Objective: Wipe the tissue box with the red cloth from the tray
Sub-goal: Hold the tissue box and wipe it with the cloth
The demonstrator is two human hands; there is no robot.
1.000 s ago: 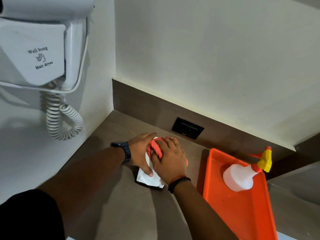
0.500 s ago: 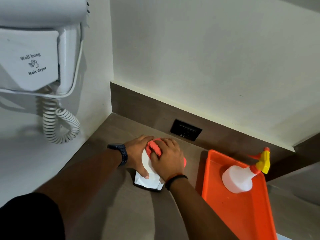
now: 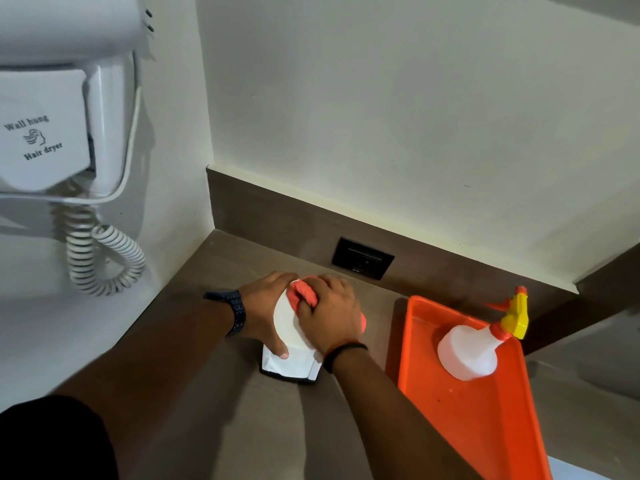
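A white tissue box [image 3: 289, 362] with a dark base stands on the brown counter near the corner. My left hand [image 3: 265, 308] grips its left side, thumb on the front face. On top of the box my right hand [image 3: 330, 315] presses the red cloth [image 3: 304, 294], bunched under the fingers, with a bit of red showing past the hand's right edge. The orange tray [image 3: 485, 420] lies to the right of the box.
A white spray bottle [image 3: 467, 353] with a yellow and red nozzle stands in the tray's far end. A black socket [image 3: 363, 258] sits in the brown backsplash behind the box. A wall-hung hair dryer [image 3: 52, 133] with a coiled cord hangs at left.
My hands and the cloth stay on the box, shifting only slightly over its top. The camera has tilted a little, so the scene sits a bit differently in view.
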